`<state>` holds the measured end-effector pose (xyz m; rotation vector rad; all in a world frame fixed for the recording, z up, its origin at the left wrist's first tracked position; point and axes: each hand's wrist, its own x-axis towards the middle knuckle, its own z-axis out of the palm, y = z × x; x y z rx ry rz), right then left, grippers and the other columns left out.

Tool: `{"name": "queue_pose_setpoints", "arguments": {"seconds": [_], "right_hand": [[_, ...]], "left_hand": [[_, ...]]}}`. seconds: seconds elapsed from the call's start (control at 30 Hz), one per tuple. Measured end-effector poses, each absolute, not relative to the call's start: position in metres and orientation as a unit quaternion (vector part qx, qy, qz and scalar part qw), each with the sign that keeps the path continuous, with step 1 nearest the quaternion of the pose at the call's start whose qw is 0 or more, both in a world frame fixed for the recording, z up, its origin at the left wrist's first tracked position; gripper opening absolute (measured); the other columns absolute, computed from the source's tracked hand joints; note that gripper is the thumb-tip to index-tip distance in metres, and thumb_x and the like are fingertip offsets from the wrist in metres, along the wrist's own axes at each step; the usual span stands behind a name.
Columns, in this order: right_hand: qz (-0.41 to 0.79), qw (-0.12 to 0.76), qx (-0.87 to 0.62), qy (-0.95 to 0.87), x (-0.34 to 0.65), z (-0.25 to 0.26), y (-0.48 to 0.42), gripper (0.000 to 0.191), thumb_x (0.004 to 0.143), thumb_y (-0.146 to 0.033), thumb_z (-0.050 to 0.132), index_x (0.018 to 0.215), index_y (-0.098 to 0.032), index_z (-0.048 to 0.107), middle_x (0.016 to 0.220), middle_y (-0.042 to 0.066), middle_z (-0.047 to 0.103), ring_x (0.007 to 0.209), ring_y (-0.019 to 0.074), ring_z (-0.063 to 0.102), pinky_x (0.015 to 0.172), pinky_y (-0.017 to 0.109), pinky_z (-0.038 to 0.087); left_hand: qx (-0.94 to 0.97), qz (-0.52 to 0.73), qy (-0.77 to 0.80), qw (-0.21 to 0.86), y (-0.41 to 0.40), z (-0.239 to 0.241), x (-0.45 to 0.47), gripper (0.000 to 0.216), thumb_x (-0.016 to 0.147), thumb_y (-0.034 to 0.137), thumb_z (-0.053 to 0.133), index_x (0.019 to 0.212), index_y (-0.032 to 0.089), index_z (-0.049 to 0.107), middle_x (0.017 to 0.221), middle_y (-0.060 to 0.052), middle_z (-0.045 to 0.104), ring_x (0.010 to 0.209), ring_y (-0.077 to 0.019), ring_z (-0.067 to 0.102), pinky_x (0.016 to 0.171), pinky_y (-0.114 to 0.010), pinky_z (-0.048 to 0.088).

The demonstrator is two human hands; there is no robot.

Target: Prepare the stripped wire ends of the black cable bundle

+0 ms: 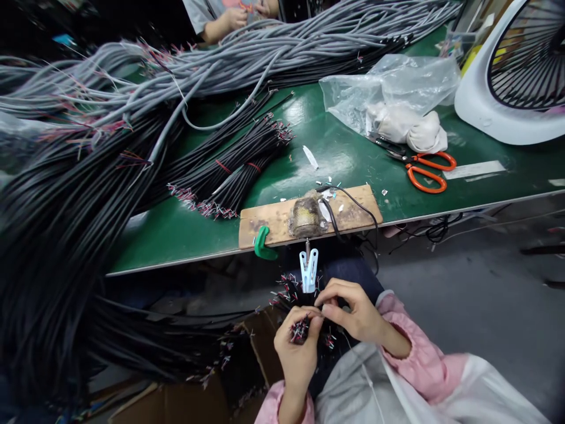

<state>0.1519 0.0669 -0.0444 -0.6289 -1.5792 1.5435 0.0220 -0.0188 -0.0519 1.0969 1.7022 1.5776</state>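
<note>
My left hand (296, 341) is wrapped round a bunch of black cables (299, 330), whose stripped red and white wire ends poke out of the fist. Close against it, my right hand (351, 309) pinches with thumb and forefinger near the left fingertips. What sits in that pinch is too small to make out. Just beyond both hands, a light blue clothespin (309, 270) hangs from the shaft of a small grimy motor (306, 215). More cable ends (289, 290) with bared wires show behind my left hand, in my lap area.
The motor sits on a wooden board (265, 219) with a green clamp (263, 244) at the table edge. Bundled black cables (238, 171) and long grey cables (247, 65) cover the left and back. Orange-handled scissors (428, 171), a plastic bag (388, 82) and a white fan (481, 112) lie right. A co-worker's hands (233, 20) show opposite.
</note>
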Motion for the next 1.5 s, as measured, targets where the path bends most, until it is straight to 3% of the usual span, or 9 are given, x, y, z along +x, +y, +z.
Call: {"name": "queue_pose_setpoints", "arguments": {"seconds": [0.23,0.4,0.53,0.67,0.8,1.03,1.3,1.5], "right_hand": [[0.641,0.383,-0.232,-0.623,0.152,-0.050,0.054,0.028,0.098,-0.036,0.062,0.093,-0.012,0.077,0.074,0.005,0.068,0.063,0.0137,0.056,0.061,0.025,0.045],[0.716,0.369,-0.177,-0.565,0.157,-0.051,0.049,0.023,0.095,-0.031,0.063,0.102,-0.013,0.076,0.079,0.005,0.068,0.063,0.0125,0.057,0.061,0.024,0.047],[0.743,0.351,-0.147,-0.551,0.159,-0.051,0.046,0.032,0.087,-0.031,0.072,0.113,-0.013,0.072,0.074,0.000,0.061,0.060,0.0111,0.054,0.057,0.022,0.047],[0.705,0.358,-0.208,-0.575,0.156,-0.050,0.043,0.031,0.082,-0.036,0.079,0.103,-0.014,0.074,0.069,-0.002,0.058,0.055,0.0100,0.051,0.052,0.020,0.046],[0.660,0.383,-0.275,-0.585,0.154,-0.048,0.042,0.026,0.088,-0.041,0.074,0.091,-0.014,0.073,0.070,0.001,0.064,0.058,0.0114,0.054,0.054,0.021,0.046],[0.630,0.397,-0.284,-0.604,0.155,-0.047,0.040,0.025,0.087,-0.038,0.075,0.098,-0.015,0.073,0.081,0.006,0.074,0.062,0.0129,0.061,0.056,0.022,0.050],[0.637,0.402,-0.278,-0.596,0.154,-0.048,0.037,0.030,0.084,-0.039,0.077,0.102,-0.015,0.072,0.072,0.002,0.066,0.060,0.0127,0.060,0.054,0.022,0.050],[0.652,0.425,-0.248,-0.577,0.157,-0.050,0.040,0.032,0.093,-0.043,0.067,0.106,-0.014,0.072,0.076,0.004,0.068,0.065,0.0138,0.062,0.059,0.023,0.052]], "left_hand": [[0.420,0.631,0.599,0.256,-0.028,-0.064,0.023,0.005,0.089,0.018,0.071,0.085,0.020,0.072,0.077,0.000,0.070,0.073,-0.0150,0.069,0.070,-0.022,0.055],[0.396,0.622,0.625,0.255,-0.029,-0.061,0.025,0.009,0.089,0.018,0.071,0.080,0.019,0.072,0.076,-0.001,0.069,0.073,-0.0152,0.068,0.070,-0.022,0.054],[0.375,0.622,0.646,0.232,-0.028,-0.061,0.029,0.012,0.089,0.019,0.071,0.078,0.018,0.072,0.076,-0.002,0.069,0.071,-0.0159,0.068,0.070,-0.023,0.055],[0.381,0.632,0.645,0.201,-0.029,-0.067,0.032,0.007,0.089,0.019,0.071,0.082,0.019,0.073,0.079,-0.002,0.071,0.075,-0.0170,0.069,0.073,-0.025,0.056],[0.399,0.630,0.635,0.205,-0.033,-0.070,0.035,0.005,0.087,0.019,0.073,0.083,0.020,0.074,0.078,-0.002,0.071,0.073,-0.0169,0.069,0.070,-0.025,0.056],[0.428,0.622,0.614,0.231,-0.034,-0.063,0.035,0.010,0.089,0.027,0.072,0.083,0.019,0.076,0.077,-0.004,0.074,0.072,-0.0192,0.071,0.068,-0.027,0.057],[0.414,0.617,0.617,0.260,-0.032,-0.057,0.035,0.021,0.090,0.035,0.072,0.078,0.018,0.074,0.067,-0.002,0.072,0.058,-0.0155,0.068,0.058,-0.022,0.055],[0.396,0.616,0.631,0.257,-0.031,-0.054,0.036,0.023,0.090,0.036,0.073,0.076,0.017,0.073,0.066,-0.002,0.070,0.059,-0.0145,0.067,0.058,-0.020,0.054]]}}
